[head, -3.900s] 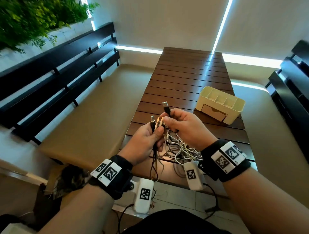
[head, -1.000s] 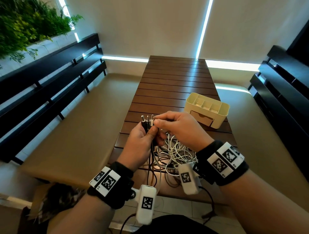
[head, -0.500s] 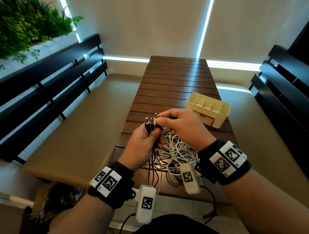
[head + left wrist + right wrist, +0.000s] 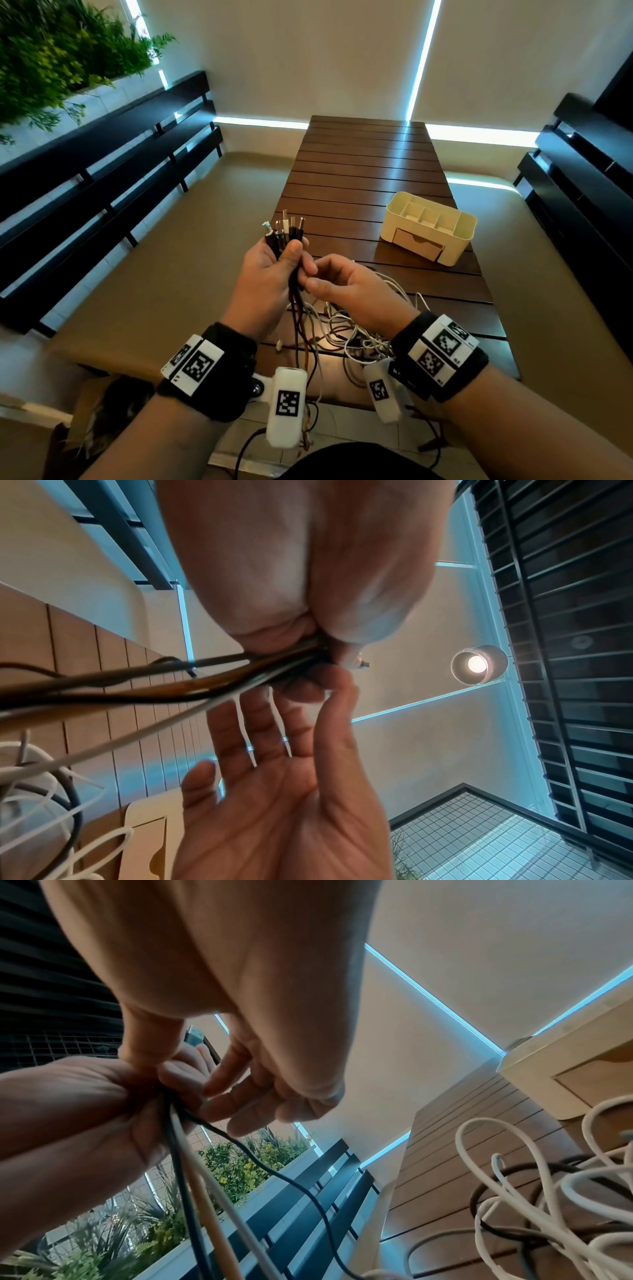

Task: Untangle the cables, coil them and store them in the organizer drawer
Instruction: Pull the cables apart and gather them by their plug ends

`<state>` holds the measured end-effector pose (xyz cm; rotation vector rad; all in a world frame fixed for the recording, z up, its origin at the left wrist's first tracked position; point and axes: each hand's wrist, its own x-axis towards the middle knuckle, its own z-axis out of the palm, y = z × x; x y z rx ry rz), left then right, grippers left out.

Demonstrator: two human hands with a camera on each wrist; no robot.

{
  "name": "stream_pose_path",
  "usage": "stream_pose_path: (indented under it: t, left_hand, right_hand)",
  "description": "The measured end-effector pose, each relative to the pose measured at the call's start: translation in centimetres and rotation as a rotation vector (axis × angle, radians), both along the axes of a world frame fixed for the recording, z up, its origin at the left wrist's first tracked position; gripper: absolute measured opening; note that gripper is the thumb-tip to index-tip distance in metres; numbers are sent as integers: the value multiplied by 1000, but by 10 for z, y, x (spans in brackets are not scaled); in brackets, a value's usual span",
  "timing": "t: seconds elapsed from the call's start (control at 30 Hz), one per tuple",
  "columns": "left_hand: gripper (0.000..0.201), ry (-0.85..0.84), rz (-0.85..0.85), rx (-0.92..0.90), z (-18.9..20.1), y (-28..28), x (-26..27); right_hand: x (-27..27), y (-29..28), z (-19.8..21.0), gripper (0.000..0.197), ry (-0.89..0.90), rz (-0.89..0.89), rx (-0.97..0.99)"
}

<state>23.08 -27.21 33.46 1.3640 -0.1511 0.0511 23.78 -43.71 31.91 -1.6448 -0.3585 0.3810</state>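
Since half a second ago, our right hand (image 4: 346, 291) has dropped from the plug ends to just below our left thumb, and the plugs (image 4: 286, 228) now stand bare above the left fist.

Going left to right: our left hand (image 4: 265, 277) is closed around the gathered cable ends, plugs pointing up and away from us, with dark, brown and white strands hanging from the fist. Our right hand sits just beside it, fingers loosely bent, fingertips touching the strands under the left thumb; whether they actually pinch one we cannot tell. Near and to the right, the rest of the cables (image 4: 356, 334) lie in a loose white-and-dark tangle on the table (image 4: 363, 164). Farther right stands the cream organizer (image 4: 459, 246), its drawer (image 4: 416, 245) closed.

We judge this as the untangling step, ends collected but nothing coiled. Next we would need to pick one strand and draw it free of the heap while the left fist keeps the others; later the drawer must be opened.

No readable writing or brand shows; only square black-and-white coded tags on our wristbands (image 4: 202, 365).
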Motion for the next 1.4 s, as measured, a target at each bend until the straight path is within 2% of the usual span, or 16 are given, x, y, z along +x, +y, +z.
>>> stream_pose_path:
  t: [0.07, 0.17, 0.27, 0.33, 0.43, 0.53, 0.67, 0.73, 0.8, 0.9, 1.03, 1.1, 1.2, 1.3, 1.37, 1.4]
  left_hand:
    - [16, 20, 0, -41, 4, 0, -2]
    - [22, 32, -11, -108, 9, 3, -1]
    - [25, 4, -41, -104, 15, 5, -1]
    - [22, -19, -33, -108, 20, 7, -3]
    - [17, -1, 60, -255, 36, 26, 2]
    - [21, -64, 87, -296, 51, 54, 12]
    - [21, 11, 97, -140, 37, 52, 12]
    - [21, 43, 112, -77, 25, 44, 8]
    - [22, 67, 127, -49, 20, 37, 5]
    - [23, 90, 189, -75, 19, 41, 5]
    - [23, 119, 228, -86, 17, 48, 7]
    - [21, 146, 220, -60, 13, 42, 1]
    - [20, 176, 172, -60, 9, 29, -12]
    - [19, 185, 94, -42, 7, 17, -26]
    - [18, 166, 49, -63, 7, 11, -34]
    - [18, 157, 41, -85, 9, 10, -37]
  right_hand:
    - [2, 0, -1, 32, -15, 31, -62]
    - [7, -1, -5, 29, -120, 132, -300]
    - [11, -1, -7, 13, -207, 151, -419]
    - [13, -4, -3, 16, -227, 138, -435]
    - [15, -18, -6, 29, -210, 116, -495]
    - [14, -33, -16, 34, -41, 5, -240]
    - [14, -31, 0, 19, 177, -85, 293]
    - [17, -31, 10, 13, 232, -85, 439]
    - [18, -38, 10, 14, 212, -103, 389]
    - [11, -47, -6, 15, 191, -101, 152]
    - [-7, -41, -39, 29, 36, 181, -607]
    - [-12, -37, -41, 36, 12, 273, -794]
    - [-10, -33, -28, 67, 21, 248, -757]
    - [-10, -21, -10, 95, -108, 202, -545]
    - [-15, -4, -3, 101, -123, 245, -364]
    - [-17, 7, -5, 96, -96, 279, -310]
